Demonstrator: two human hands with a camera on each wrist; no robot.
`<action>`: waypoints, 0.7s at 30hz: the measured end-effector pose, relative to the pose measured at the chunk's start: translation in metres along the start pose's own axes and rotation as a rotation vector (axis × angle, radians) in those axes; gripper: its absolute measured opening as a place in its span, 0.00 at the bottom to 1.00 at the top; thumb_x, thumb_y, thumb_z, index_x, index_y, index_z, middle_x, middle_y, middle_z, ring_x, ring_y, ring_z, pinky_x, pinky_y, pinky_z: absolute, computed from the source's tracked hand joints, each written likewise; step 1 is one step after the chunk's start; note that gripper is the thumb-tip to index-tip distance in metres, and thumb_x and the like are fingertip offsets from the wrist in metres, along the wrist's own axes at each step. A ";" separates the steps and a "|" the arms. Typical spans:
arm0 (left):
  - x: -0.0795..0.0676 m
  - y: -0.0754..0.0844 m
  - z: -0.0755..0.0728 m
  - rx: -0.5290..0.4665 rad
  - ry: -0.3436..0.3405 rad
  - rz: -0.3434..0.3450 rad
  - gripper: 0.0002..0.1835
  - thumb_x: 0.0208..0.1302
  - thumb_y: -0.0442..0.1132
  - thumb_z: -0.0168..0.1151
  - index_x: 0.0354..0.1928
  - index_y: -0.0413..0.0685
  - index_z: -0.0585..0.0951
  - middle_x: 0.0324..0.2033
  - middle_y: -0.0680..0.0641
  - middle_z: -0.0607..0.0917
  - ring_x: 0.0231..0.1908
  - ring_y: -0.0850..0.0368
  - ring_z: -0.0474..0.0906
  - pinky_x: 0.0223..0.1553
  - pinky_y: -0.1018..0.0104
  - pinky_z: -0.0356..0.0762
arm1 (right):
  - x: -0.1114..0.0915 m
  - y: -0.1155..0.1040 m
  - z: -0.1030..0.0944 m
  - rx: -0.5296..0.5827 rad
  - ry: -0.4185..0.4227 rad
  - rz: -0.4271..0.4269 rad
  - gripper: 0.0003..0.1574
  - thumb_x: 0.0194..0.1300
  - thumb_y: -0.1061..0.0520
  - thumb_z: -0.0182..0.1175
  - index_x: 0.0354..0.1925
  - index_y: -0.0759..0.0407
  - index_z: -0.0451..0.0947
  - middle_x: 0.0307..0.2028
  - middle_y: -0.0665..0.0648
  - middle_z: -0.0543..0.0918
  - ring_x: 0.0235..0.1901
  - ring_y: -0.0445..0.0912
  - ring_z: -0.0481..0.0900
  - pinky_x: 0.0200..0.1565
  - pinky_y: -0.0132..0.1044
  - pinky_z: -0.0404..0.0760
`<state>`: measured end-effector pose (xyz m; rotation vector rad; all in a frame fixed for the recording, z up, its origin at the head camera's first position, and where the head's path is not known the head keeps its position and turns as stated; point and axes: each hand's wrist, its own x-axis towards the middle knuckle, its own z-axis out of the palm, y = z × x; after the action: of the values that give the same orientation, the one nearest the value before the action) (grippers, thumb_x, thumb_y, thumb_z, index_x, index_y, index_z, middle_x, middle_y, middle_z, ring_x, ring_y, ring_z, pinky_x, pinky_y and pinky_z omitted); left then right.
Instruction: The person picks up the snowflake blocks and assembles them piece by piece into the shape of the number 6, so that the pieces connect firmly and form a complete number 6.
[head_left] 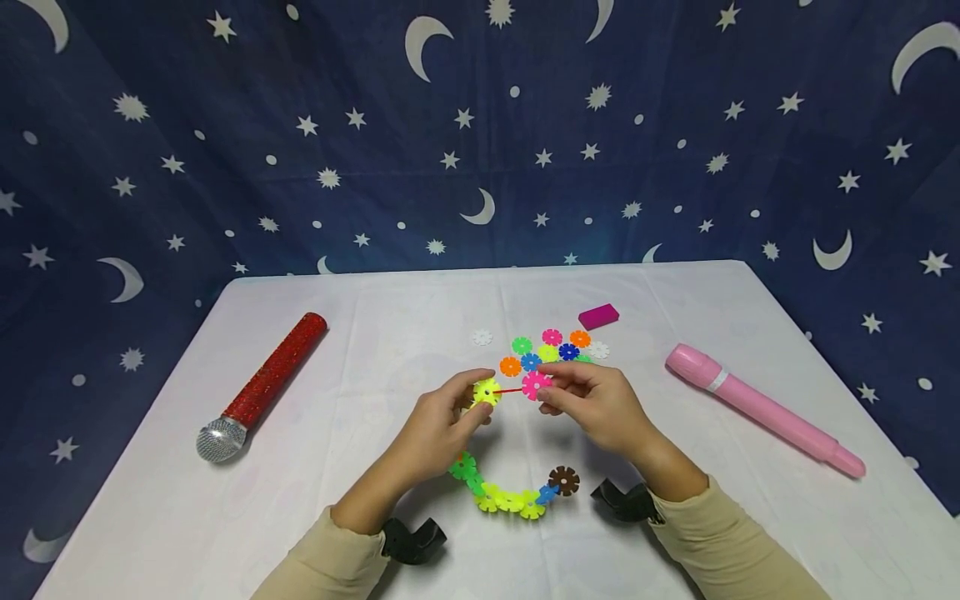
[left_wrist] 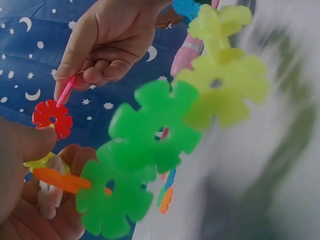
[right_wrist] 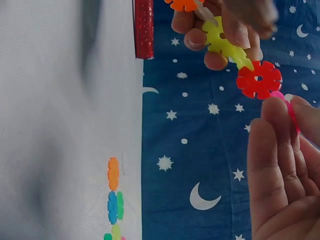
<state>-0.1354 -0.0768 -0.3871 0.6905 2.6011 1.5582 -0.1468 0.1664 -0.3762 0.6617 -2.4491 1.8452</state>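
Note:
Between finger and thumb my left hand holds a yellow snowflake disc. From that hand hangs a curved chain of linked plastic discs: orange, white, green, yellow, blue and a brown disc at its far end. A red disc is slotted to the yellow one and stands edge-on in the head view. My right hand pinches a pink disc, whose edge meets the red disc's edge in both wrist views.
Behind the hands lie several loose discs, among them orange and white, with a magenta block beyond. A red glitter microphone lies left and a pink marker-shaped thing right. A starry curtain hangs behind the table.

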 end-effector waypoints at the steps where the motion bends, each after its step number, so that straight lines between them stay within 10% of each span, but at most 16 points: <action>1: 0.000 0.000 0.000 -0.001 0.001 0.001 0.23 0.70 0.33 0.62 0.66 0.45 0.74 0.32 0.52 0.85 0.28 0.49 0.83 0.28 0.66 0.76 | 0.000 0.001 0.000 0.009 -0.001 -0.001 0.21 0.62 0.71 0.66 0.53 0.78 0.78 0.32 0.65 0.86 0.30 0.45 0.88 0.38 0.36 0.85; 21: -0.002 0.003 0.002 0.037 0.030 0.073 0.24 0.67 0.31 0.65 0.64 0.38 0.75 0.33 0.46 0.87 0.33 0.50 0.86 0.34 0.67 0.79 | -0.003 0.005 0.007 -0.023 -0.054 -0.119 0.24 0.59 0.72 0.68 0.54 0.77 0.78 0.31 0.57 0.88 0.32 0.44 0.88 0.38 0.35 0.84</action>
<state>-0.1320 -0.0746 -0.3856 0.7792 2.6614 1.5546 -0.1444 0.1622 -0.3835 0.8471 -2.4009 1.7760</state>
